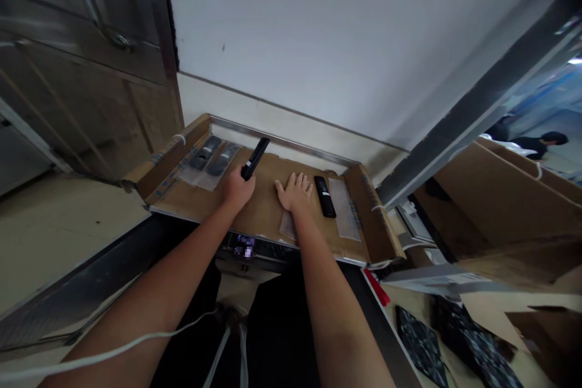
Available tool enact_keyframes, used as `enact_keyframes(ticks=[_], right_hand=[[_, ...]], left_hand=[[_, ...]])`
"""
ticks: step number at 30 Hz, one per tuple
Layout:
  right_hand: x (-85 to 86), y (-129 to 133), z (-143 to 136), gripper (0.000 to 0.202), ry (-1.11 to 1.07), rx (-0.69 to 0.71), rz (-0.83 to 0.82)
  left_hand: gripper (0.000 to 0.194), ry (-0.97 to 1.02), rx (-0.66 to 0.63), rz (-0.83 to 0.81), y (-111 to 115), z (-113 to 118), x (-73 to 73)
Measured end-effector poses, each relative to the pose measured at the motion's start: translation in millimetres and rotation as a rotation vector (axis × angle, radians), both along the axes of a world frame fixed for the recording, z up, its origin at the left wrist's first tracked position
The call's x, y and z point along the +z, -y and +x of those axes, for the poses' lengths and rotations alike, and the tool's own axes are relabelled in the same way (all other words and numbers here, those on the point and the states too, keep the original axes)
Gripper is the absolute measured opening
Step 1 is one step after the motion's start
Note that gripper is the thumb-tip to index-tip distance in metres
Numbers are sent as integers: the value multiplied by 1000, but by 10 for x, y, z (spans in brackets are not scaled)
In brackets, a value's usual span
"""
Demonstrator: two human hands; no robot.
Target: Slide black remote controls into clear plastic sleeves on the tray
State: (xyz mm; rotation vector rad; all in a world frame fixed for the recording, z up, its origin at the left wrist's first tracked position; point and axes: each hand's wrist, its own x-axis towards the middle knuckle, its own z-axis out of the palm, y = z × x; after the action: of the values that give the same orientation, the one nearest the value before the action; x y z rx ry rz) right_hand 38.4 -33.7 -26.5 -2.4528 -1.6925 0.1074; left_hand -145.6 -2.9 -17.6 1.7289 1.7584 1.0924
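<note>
My left hand (239,187) is closed around the lower end of a long black device (255,159), which tilts up to the right above the cardboard. Fingers spread, my right hand (295,191) lies palm down over a translucent sleeve (287,225) near the middle of the cardboard tray (268,206). Just right of that hand lies another black device (324,197) with a small white label. Beside it is a flat translucent sleeve (344,209). At the tray's left, two dark items (205,153) (222,159) lie in clear sleeves.
A white wall panel (291,42) rises behind the tray. Large cardboard boxes (509,194) stand at the right, with a person in a dark cap (552,138) beyond. Dark patterned bags (421,339) are low at the right. A white cable (136,339) crosses my lap.
</note>
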Motion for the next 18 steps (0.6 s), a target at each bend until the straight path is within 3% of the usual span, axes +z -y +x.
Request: enact_keyframes(ticks=[5,9,14,18], right_hand=[[219,14,-65,90,21,-4,-68],[408,259,-203,93,-41,-33,-44],[158,658,-335,87,-8,-58,-30],[7,716,-369,81,-12,-35,55]], left_hand=[[20,3,-16,-7,13,-8,15],[18,37,-22,-6,6,-10,4],[22,76,-38,-23,-25,-5,-39],[21,68,-31,-4,-36,-4,-57]])
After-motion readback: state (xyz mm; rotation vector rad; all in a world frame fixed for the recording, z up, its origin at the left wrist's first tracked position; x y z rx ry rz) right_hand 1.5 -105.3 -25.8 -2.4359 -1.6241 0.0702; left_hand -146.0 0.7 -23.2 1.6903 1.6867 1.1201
